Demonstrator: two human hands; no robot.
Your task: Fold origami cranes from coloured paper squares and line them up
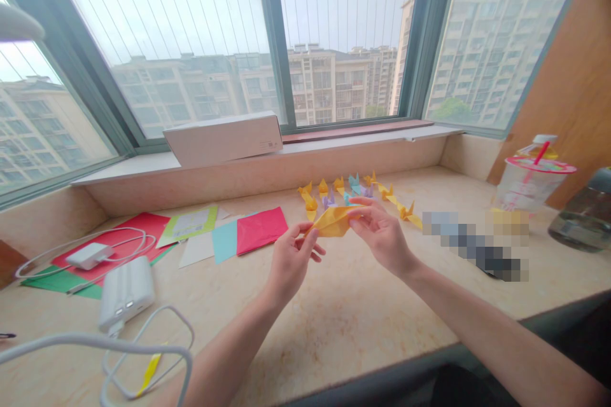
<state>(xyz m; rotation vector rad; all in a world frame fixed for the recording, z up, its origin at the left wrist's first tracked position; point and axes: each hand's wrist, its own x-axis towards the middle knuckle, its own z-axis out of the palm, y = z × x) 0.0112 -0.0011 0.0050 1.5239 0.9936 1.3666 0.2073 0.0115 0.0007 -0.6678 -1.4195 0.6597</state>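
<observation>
A folded yellow paper (334, 221) is held in the air above the beige counter (353, 318), between both my hands. My left hand (292, 255) pinches its left tip with thumb and fingers. My right hand (382, 232) grips its right end, fingers curled over the fold. Just behind, several small paper cranes (356, 192) in yellow, blue and purple stand in a loose row on the counter.
Coloured paper sheets (260, 229) lie at left of centre, with a white power bank (126, 292), a charger (88, 255) and white cables. A white box (224, 138) rests on the window sill. A plastic cup with a straw (532, 183) and a glass jar (585, 216) stand at right.
</observation>
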